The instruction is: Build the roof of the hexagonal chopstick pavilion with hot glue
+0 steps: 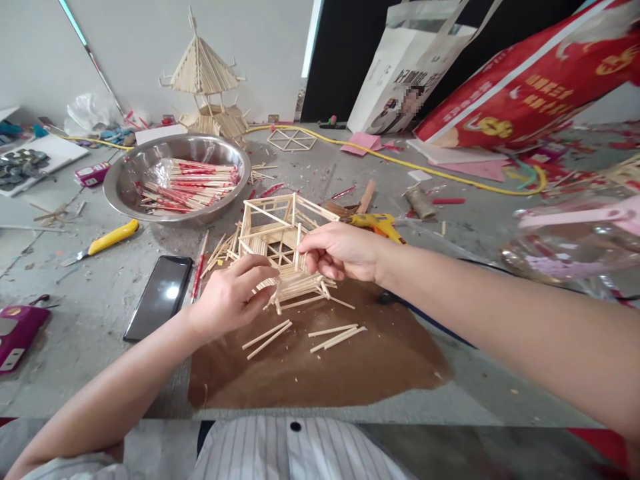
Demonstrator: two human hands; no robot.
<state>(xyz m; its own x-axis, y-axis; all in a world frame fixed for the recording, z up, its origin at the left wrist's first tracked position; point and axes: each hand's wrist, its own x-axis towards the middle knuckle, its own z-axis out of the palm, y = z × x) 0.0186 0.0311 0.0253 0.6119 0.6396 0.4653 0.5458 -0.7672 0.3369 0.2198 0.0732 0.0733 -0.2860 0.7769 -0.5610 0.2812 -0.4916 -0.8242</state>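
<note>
I have my right hand [340,252] pinched shut on an upright of the stick frame [270,232]. My left hand [231,298] curls closed round its lower edge. Loose sticks [334,337] lie just below my fingers on the brown mat [350,373], with a phone [159,297] to their left.

This is a small craft workshop, with a rough grey work surface [500,380] littered with wood bits and paper scraps. A finished stick tower [203,73] stands at the back and a half-built frame [280,233] in the middle. A steel bowl [115,190] holds wrapped chopsticks [193,180] — a glue gun [377,223] and a yellow knife [107,240] lie near.
</note>
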